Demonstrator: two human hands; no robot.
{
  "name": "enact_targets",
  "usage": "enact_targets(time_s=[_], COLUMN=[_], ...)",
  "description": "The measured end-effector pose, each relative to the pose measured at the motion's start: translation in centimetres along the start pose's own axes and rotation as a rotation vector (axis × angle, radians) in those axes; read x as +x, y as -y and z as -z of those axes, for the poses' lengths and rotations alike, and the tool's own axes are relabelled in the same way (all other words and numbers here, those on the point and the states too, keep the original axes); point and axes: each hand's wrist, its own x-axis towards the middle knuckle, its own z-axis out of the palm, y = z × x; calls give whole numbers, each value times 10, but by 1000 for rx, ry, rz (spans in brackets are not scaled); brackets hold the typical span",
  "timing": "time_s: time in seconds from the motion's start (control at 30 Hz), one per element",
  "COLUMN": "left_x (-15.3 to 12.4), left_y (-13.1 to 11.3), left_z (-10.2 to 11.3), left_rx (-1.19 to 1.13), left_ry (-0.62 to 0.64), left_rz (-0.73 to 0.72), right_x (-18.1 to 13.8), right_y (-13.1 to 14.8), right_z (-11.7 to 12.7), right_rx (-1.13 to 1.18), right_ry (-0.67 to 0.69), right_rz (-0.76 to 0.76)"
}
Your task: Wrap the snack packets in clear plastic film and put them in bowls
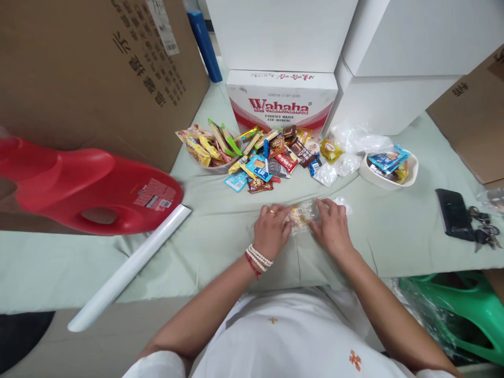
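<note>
Pale green cloth (205, 236) covers the counter, creased near the centre of the frame.

Far left: red plastic jug (90, 191) lying on its side, handle hole facing the camera. Behind it, upper left, a large brown carton (98, 68) with printed characters. A white tube (129, 265) lies diagonally just right of the jug, one end touching its base.

Centre, upper half: white "Wahaha" box (281, 100), plain white boxes stacked above and to its right. In front of it, a heap of wrapped snacks (260, 152), partly in a shallow bowl, partly spilled on the cloth.

Centre, middle of frame: left hand (270, 228), bead bracelets and red cord at the wrist, a ring on one finger. Right hand (333, 226) just beside it. Between them a clear snack packet (303, 214) with a pale, crumbly content, resting on the cloth. Fingers of both hands are closed on the packet, one hand at each end.

Right of centre: clear plastic wrappers, then a white bowl (409, 176) holding blue packets. Further right, a black phone (454, 214) with keys (484, 228) beside it. Lower right: green plastic object (464, 310), partly under film.
</note>
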Motion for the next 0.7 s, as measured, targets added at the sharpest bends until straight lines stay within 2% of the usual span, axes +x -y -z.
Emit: enact_targets(time_s=[0.07, 0.17, 0.27, 0.37, 0.47, 0.57, 0.63, 0.7], left_x=[1, 4, 6, 0, -11, -20, -24, -28], left_y=[1, 1, -6, -20, -34, -40, -37, -26], left_z=[-1, -1, 0, 0, -4, -7, -5, 1], left_rx=[54, 90, 94, 113, 15, -233, -423, -540], left_ry=[-46, 9, 26, 0, -35, -12, 66, 120], left_rz=[98, 181, 183, 182, 7, -196, -212, -181], right_x=[3, 4, 2, -1, -4, -11, -15, -11], right_y=[2, 14, 32, 46, 49, 41, 25, -4], right_z=[2, 13, 22, 17, 3, -5, 1, 19], right_rx=[-94, -77, 88, 370, 724, 976, 998, 905], right_ry=[36, 70, 145, 130, 174, 238, 141, -47], right_rz=[-3, -7, -9, 38, -17, -146, -241, -339])
